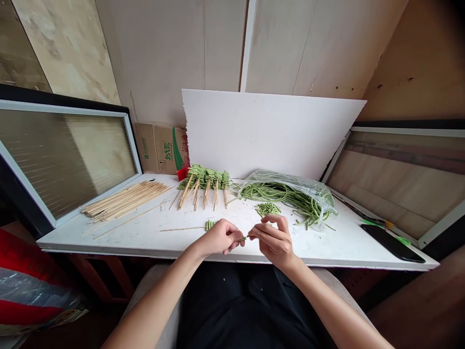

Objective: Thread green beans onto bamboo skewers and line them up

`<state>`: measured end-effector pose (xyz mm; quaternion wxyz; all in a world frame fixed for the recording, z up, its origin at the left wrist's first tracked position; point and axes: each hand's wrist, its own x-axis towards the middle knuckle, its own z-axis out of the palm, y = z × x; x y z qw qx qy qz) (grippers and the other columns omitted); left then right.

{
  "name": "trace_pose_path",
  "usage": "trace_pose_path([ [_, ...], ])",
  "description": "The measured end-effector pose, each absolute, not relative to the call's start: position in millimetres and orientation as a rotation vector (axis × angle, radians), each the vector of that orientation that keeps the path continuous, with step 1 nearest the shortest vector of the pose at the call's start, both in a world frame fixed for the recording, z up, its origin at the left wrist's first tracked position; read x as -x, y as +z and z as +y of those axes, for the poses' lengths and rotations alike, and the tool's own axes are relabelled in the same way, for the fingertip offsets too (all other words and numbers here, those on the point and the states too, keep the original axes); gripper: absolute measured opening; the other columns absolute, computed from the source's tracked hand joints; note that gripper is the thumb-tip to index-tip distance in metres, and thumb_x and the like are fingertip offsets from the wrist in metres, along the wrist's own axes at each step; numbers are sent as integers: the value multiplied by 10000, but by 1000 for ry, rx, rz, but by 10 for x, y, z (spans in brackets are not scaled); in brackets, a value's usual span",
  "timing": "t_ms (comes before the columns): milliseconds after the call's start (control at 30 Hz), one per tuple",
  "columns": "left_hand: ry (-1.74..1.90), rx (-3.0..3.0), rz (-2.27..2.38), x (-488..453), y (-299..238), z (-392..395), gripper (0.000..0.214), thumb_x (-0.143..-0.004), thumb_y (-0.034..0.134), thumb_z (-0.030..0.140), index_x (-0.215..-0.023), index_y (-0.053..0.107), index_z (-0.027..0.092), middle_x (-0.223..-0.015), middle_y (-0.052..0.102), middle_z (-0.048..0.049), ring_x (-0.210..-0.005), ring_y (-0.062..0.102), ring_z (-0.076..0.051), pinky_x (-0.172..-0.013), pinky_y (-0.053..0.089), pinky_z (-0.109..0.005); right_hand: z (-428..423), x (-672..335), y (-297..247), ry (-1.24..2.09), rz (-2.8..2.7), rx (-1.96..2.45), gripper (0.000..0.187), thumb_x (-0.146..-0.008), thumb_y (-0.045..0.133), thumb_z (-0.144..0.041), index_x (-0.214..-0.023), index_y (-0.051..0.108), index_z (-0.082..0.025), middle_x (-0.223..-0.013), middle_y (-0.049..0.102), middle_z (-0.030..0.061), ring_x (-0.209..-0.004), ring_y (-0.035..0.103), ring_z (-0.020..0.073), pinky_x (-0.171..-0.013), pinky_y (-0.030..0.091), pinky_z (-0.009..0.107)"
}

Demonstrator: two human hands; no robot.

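My left hand [221, 237] is closed in a pinch at the near edge of the white table [145, 237], holding a thin bamboo skewer [181, 229] that lies leftward with a few green bean pieces [209, 224] threaded on it. My right hand [273, 238] pinches a small green bean piece [243, 238] against the skewer's tip, between the two hands. A little heap of cut bean pieces [268, 209] lies just beyond my right hand.
A pile of bare skewers [123, 201] lies at the left. Finished bean skewers [205, 182] are stacked at the back centre. A clear bag of long beans [290, 194] lies at the right. A black phone [392, 242] rests near the right edge, a cardboard box [162, 148] behind.
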<state>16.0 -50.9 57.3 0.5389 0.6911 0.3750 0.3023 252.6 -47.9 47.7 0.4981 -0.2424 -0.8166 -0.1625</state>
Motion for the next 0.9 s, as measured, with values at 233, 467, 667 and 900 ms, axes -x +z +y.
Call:
trace_pose_path([
  [233,859,-1605,818,96,555,-342,544,-905,689,620,-713,701,112,-726,687,-74,-519,475,-78,-522,391,-236,-146,-3037,760,-289,-1712,765,120,-943,731,-264,-974,822,-336,-874,764,47,-927,633,295,-866,514,490],
  [467,1014,-1754,1000,60,490,-312,309,-918,725,368,-1085,810,122,-885,771,-112,-714,629,-163,-710,534,-300,317,-3299,242,-122,-2028,1124,317,-939,703,-528,-913,853,-250,-845,735,105,-872,592,294,-787,502,430],
  [667,1074,-1795,1028,80,426,-269,251,-908,724,296,-1087,818,148,-930,779,-110,-796,676,-195,-772,559,-323,434,-3402,4,28,-2059,1331,430,-959,624,-596,-860,838,-235,-873,775,111,-875,641,306,-796,503,430],
  [900,1106,-1802,1027,68,342,-235,268,-925,681,256,-1139,803,149,-1036,783,-123,-831,701,-190,-794,580,-326,396,-3353,-20,126,-2082,1314,440,-945,633,-612,-879,832,-225,-888,787,112,-899,666,309,-807,504,419],
])
